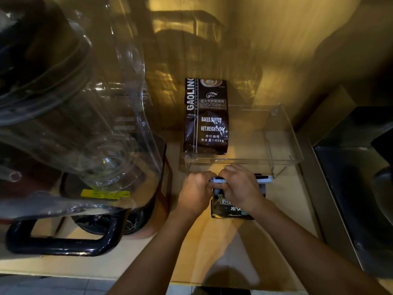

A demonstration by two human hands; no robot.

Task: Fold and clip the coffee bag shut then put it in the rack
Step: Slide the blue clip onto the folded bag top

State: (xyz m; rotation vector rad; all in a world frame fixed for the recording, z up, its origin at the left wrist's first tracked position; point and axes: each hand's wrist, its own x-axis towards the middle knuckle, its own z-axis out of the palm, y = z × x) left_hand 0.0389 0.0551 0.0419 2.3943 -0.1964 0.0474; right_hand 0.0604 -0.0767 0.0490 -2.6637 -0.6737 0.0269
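A small black coffee bag (225,209) with pale lettering stands on the wooden counter in front of me. A long white clip (263,179) lies across its folded top. My left hand (196,193) grips the clip's left end and the bag's top corner. My right hand (240,187) covers the middle of the clip and the bag's upper front, fingers pressed down on it. Just behind the hands stands a clear acrylic rack (297,154); a larger black bag (206,118) marked BAKED COFFEE stands upright in its left side.
A big clear blender jug (80,107) on a dark base with a black handle (63,243) fills the left. A dark metal appliance (357,177) stands at the right. The counter's front edge (106,273) runs near the bottom.
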